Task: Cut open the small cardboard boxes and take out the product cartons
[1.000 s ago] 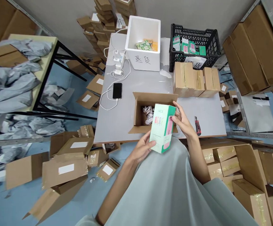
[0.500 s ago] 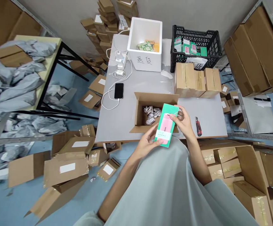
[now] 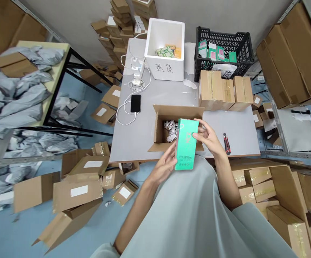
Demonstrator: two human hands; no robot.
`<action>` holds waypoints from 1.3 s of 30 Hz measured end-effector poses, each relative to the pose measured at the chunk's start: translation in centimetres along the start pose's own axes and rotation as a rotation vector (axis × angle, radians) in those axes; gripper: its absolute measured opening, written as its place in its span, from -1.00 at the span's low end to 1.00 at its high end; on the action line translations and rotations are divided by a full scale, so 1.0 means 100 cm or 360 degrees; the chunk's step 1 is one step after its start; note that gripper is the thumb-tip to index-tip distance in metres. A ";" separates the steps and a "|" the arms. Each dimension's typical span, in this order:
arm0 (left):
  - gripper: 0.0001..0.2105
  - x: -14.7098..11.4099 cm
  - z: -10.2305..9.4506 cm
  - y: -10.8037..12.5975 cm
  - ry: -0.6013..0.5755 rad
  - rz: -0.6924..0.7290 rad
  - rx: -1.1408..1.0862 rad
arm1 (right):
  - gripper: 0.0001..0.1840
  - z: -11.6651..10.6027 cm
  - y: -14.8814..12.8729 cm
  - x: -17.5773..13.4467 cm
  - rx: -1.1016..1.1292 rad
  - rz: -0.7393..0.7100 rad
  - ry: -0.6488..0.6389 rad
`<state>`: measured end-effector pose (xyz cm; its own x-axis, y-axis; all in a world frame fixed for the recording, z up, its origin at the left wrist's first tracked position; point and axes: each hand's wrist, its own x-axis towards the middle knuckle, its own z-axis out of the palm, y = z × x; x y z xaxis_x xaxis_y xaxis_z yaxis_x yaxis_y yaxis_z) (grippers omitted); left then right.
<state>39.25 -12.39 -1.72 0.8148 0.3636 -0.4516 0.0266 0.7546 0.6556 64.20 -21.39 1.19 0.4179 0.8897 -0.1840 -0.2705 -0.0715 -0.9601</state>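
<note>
I hold a green product box (image 3: 186,144) between both hands, just above the near edge of the grey table (image 3: 141,122). My left hand (image 3: 164,165) grips its lower left side and my right hand (image 3: 208,138) holds its upper right side. A plain green face of the box points up at me. Right behind it sits an open cardboard box (image 3: 168,120) with crumpled white paper (image 3: 170,129) inside.
A red box cutter (image 3: 226,143) lies to the right of my hands. Farther back stand taped cartons (image 3: 223,90), a white foam bin (image 3: 166,48), a black crate (image 3: 223,50) and a charging phone (image 3: 135,103). Cardboard boxes litter the floor (image 3: 77,186) on the left and stack at right (image 3: 260,186).
I have turned the green box in my hands: the white-and-pink front showed first, then the pink side, and now a plain green face is up.
</note>
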 end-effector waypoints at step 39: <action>-0.34 -0.014 -0.021 0.018 -0.0131 -0.0175 -0.0061 | -0.11 0.013 0.000 -0.002 -0.0122 -0.0136 0.0058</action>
<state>36.97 -10.42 -1.17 0.8528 0.2328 -0.4675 0.0977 0.8083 0.5806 63.00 -20.99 1.53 0.4681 0.8772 -0.1070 -0.1660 -0.0317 -0.9856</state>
